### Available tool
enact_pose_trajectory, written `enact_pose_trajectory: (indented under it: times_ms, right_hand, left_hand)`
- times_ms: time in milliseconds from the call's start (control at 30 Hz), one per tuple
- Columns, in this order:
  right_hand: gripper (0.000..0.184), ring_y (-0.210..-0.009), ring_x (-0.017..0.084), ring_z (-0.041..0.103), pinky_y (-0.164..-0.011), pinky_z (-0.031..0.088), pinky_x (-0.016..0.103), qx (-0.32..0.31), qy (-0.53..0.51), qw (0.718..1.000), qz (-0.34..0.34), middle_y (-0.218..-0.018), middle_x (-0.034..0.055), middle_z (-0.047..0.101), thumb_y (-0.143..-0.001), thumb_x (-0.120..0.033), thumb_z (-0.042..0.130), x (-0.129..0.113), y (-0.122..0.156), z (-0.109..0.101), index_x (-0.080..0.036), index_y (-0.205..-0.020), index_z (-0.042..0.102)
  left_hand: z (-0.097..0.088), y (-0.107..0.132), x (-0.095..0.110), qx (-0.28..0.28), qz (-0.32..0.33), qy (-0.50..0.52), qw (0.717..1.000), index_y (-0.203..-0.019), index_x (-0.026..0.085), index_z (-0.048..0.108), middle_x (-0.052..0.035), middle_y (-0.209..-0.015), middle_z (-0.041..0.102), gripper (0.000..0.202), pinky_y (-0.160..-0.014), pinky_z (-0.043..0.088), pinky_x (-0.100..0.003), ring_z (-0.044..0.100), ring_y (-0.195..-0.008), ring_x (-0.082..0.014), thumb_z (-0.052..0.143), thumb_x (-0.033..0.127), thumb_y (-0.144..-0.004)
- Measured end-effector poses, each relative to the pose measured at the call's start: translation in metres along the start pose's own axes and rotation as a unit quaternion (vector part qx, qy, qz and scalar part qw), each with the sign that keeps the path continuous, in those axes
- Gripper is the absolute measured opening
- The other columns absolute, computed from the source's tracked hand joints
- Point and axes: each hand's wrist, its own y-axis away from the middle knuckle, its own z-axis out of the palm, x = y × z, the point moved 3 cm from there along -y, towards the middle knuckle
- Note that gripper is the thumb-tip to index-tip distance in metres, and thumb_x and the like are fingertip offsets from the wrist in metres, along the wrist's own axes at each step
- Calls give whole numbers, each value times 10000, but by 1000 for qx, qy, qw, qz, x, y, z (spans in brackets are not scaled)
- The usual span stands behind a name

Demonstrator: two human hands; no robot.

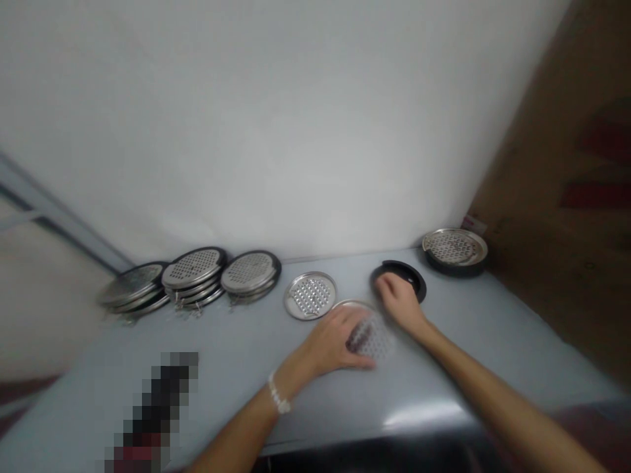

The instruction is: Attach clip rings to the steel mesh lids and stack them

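Observation:
My left hand (338, 341) curls around the edge of a round perforated metal disc (372, 335) lying on the grey table (236, 355); the fingers are closed on it. My right hand (399, 299) reaches just past it and rests on a black ring (407, 272), with the fingers bent over its near rim. A second perforated metal disc (310, 295) lies flat to the left of both hands. The picture is blurred by motion.
Three stacks of metal discs in black rings (194, 276) line the back left by the white wall. A disc seated in a black ring (455, 251) sits at the back right beside a brown cardboard surface (566, 217). A pixelated dark patch covers the near left.

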Motion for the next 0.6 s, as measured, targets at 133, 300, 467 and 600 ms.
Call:
enact_pose_trajectory:
  times_ms: [133, 300, 467, 600]
  right_hand:
    - [244, -774, 211, 609, -725, 424, 302, 3, -6, 1000, -3, -793, 52, 656, -949, -278, 428, -4, 2, 0, -209, -776, 586]
    - [237, -763, 202, 600, -726, 424, 298, -7, -22, 1000, -18, -791, 48, 647, -949, -274, 444, -8, 4, 2, -205, -770, 582]
    - [248, -744, 198, 595, -709, 416, 297, 2, -30, 999, -30, -767, 41, 630, -958, -292, 444, -9, 4, 2, -202, -767, 573]
    - [218, -758, 204, 603, -728, 424, 304, 1, -35, 999, -28, -798, 51, 653, -943, -279, 461, -8, 4, 2, -193, -794, 594]
  left_hand:
    - [5, -1, -3, -9, -21, 36, 999, -1429, 235, 434, -122, -1414, 552, 943, -1139, 370, -454, 515, -1296, -311, 835, 590, -652]
    - [10, 0, -11, 4, -57, 24, 998, -1496, 235, 333, -146, -1454, 513, 1060, -1147, 336, -501, 474, -1335, -344, 856, 566, -635]
    - [10, 1, -16, 9, -98, -11, 995, -1524, 238, 271, -147, -1421, 532, 1138, -1178, 199, -596, 461, -1327, -371, 865, 567, -610]
    - [9, 2, -17, 11, -95, -2, 995, -1542, 230, 226, -151, -1446, 503, 1188, -1157, 287, -535, 442, -1341, -354, 894, 504, -598]
